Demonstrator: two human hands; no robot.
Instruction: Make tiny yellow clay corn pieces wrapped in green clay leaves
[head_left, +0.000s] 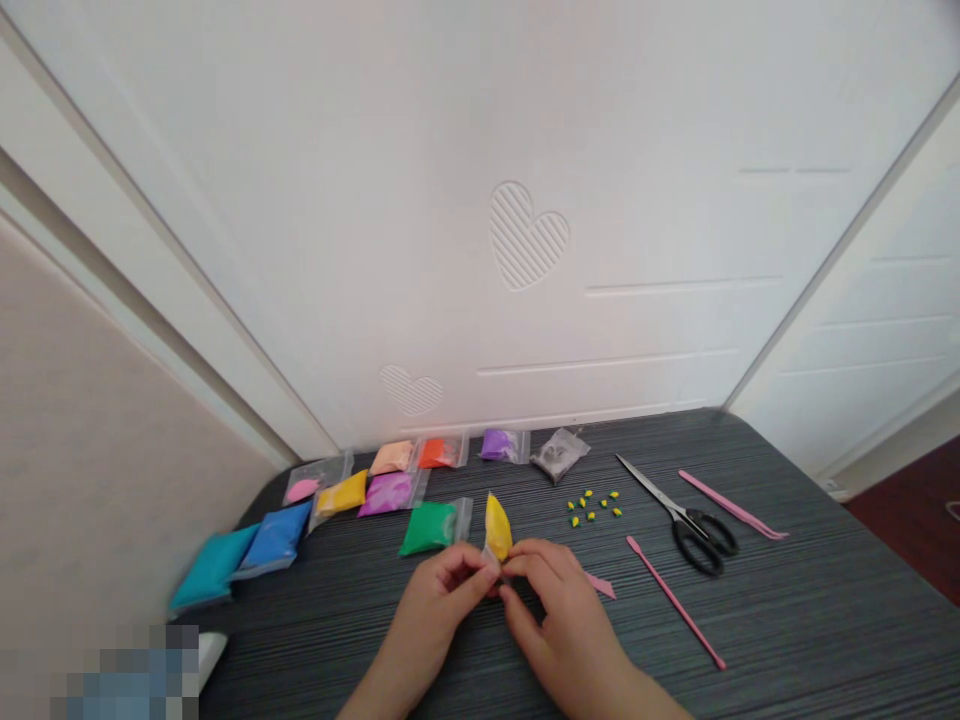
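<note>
Both my hands meet near the front of the dark striped table [787, 620]. My left hand [439, 600] and my right hand [559, 610] pinch the lower end of a small clear bag of yellow clay [496, 524], which stands upright between the fingertips. A green clay bag [431, 527] lies just left of it. Several tiny yellow clay bits [594, 505] are scattered to the right of the bag.
Bags of clay lie in rows at the back left: cyan [212, 568], blue [276, 538], yellow [341, 495], magenta [390, 491], pink [304, 489], peach [392, 457], orange [439, 452], purple [501, 444], dark grey [559, 453]. Black scissors [686, 520] and pink tools [675, 600] [731, 506] lie right.
</note>
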